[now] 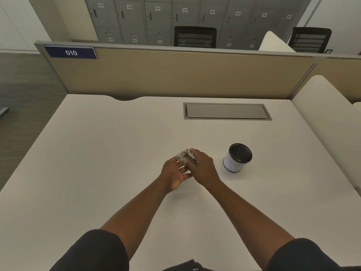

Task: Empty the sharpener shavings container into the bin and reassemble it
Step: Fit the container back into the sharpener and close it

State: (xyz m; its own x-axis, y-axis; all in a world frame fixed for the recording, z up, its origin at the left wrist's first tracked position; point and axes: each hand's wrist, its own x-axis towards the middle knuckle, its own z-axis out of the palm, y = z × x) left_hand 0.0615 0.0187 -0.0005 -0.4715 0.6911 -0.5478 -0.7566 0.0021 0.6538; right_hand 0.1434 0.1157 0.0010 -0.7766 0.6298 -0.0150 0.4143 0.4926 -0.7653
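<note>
both hands (192,169), clear sharpener (185,157) angled up-left

The small clear plastic sharpener (186,157) is largely covered by the right hand (203,169) and the left hand (173,176), so whether its shavings container is attached or apart cannot be told. The inside of the small white cylindrical bin with a black rim (237,157) is too dark to show any contents. Both dark short sleeves (93,251) are cut off by the lower edge.
</note>
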